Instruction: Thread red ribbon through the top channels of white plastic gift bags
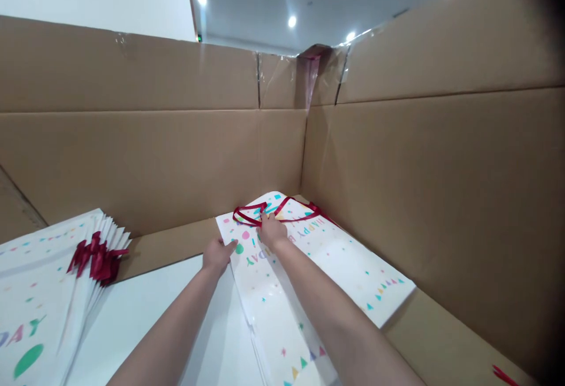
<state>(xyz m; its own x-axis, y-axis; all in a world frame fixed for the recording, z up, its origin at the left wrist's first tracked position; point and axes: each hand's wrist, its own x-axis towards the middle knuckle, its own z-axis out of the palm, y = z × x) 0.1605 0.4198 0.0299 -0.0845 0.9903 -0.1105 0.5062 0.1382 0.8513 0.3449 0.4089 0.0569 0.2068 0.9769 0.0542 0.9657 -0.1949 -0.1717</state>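
Your left hand [218,256] was closed on the edge of the white bag [260,286], thumb on top; your right hand [271,233] curled over it near the red ribbon [302,218], though I couldn't tell whether its fingers gripped anything. The bag lay flat near the corner of the cardboard walls [198,162].

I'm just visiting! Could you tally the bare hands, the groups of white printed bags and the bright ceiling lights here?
Bare hands: 2, a left hand and a right hand
Groups of white printed bags: 2, a left group and a right group
Bright ceiling lights: 4
Total: 8, counting groups; single bags overlap too much to count.
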